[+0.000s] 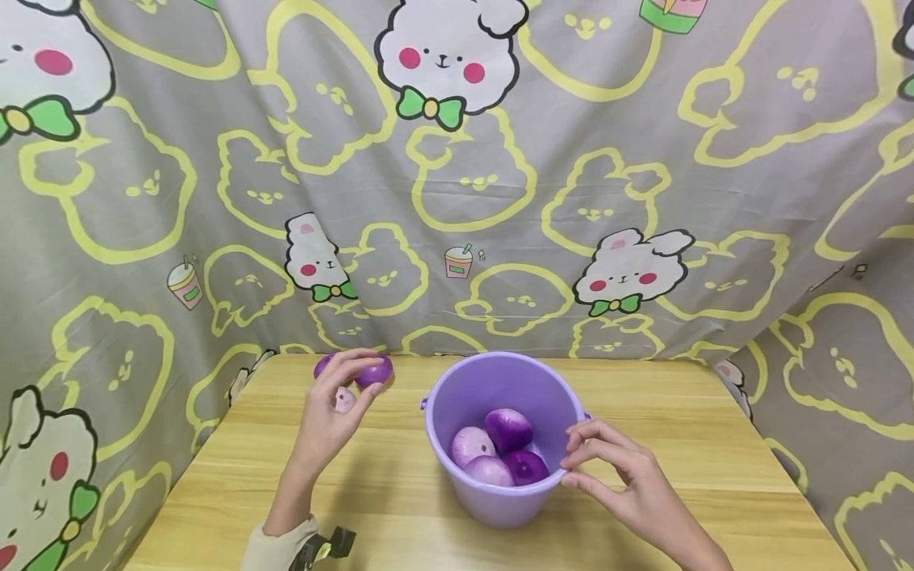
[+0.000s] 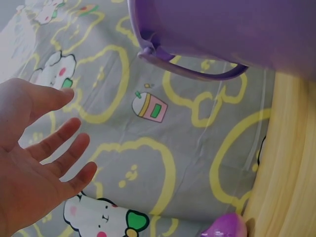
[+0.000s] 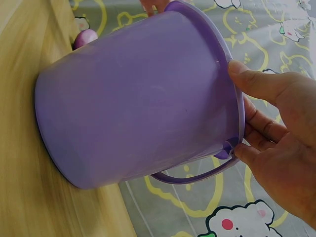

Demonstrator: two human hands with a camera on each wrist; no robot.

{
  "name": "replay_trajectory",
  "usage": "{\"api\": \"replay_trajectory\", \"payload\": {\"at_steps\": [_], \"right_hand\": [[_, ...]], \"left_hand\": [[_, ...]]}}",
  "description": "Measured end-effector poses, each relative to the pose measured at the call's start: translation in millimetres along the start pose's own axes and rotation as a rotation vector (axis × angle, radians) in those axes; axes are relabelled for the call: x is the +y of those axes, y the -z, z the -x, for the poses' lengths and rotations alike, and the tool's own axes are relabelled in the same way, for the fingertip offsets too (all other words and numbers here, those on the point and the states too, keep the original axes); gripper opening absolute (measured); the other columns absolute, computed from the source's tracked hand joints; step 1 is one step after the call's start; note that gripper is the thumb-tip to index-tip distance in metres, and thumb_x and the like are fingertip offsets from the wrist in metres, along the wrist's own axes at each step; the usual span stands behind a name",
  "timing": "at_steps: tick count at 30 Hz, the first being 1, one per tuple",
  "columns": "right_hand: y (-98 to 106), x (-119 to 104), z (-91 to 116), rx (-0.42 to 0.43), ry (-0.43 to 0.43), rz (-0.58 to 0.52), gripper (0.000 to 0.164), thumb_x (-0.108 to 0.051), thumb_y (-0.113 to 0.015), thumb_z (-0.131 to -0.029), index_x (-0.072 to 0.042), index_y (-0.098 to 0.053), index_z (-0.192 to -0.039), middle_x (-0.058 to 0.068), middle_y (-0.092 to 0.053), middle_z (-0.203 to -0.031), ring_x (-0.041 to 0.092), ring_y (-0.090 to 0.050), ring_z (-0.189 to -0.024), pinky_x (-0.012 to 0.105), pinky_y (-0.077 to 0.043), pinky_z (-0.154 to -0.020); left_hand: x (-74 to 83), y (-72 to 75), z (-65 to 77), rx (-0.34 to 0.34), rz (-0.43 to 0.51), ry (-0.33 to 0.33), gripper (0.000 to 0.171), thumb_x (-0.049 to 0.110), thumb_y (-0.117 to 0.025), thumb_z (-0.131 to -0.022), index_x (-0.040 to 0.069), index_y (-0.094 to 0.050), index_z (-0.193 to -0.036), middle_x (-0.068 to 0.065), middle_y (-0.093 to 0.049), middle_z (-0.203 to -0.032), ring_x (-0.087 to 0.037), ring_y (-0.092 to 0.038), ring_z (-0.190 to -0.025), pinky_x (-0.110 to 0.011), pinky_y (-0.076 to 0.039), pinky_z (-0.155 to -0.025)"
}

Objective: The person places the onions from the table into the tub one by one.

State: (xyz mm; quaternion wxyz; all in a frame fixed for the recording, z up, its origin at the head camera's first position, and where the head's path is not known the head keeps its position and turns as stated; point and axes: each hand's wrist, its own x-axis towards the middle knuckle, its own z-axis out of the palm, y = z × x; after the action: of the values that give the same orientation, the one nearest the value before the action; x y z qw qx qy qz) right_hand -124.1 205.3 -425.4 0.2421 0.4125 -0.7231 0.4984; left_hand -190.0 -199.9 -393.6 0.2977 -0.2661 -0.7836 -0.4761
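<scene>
The left hand shows before a grey curtain printed with yellow outlines, white animals and a pink drink cup, its fingers parted and slightly bent. Upper right in the wrist view, clear of it, is a purple bucket with a curved handle; at the bottom, a purple onion peeks in by the wooden desk.

Your pale wood-grain worktop carries a purple bucket, standing upright near the middle — and, toward your far left corner, purple onions, partly hidden from you.
</scene>
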Motion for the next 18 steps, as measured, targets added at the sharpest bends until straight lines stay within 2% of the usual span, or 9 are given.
{"api": "replay_trajectory", "payload": {"at_steps": [9, 18], "right_hand": [[0.3, -0.2, 0.6, 0.000, -0.002, 0.006, 0.049, 0.019, -0.084, -0.065, -0.012, -0.074, -0.100, 0.007, -0.064, -0.108, 0.017, -0.059, -0.116, 0.024, -0.047, -0.106], [0.3, -0.3, 0.3, 0.001, -0.008, 0.020, 0.050, 0.020, -0.084, -0.064, -0.013, -0.074, -0.100, 0.006, -0.064, -0.108, 0.017, -0.060, -0.116, 0.023, -0.048, -0.105]], "left_hand": [[-4.7, 2.1, 0.3, 0.001, 0.037, 0.025, 0.034, -0.010, -0.075, -0.087, 0.006, -0.073, -0.117, -0.019, -0.062, -0.129, -0.018, -0.058, -0.120, -0.024, -0.049, -0.104], [-5.5, 3.0, 0.8, 0.026, -0.022, 0.021, 0.034, -0.015, -0.075, -0.084, 0.001, -0.072, -0.114, -0.022, -0.063, -0.126, -0.015, -0.057, -0.118, -0.019, -0.048, -0.102]]}}
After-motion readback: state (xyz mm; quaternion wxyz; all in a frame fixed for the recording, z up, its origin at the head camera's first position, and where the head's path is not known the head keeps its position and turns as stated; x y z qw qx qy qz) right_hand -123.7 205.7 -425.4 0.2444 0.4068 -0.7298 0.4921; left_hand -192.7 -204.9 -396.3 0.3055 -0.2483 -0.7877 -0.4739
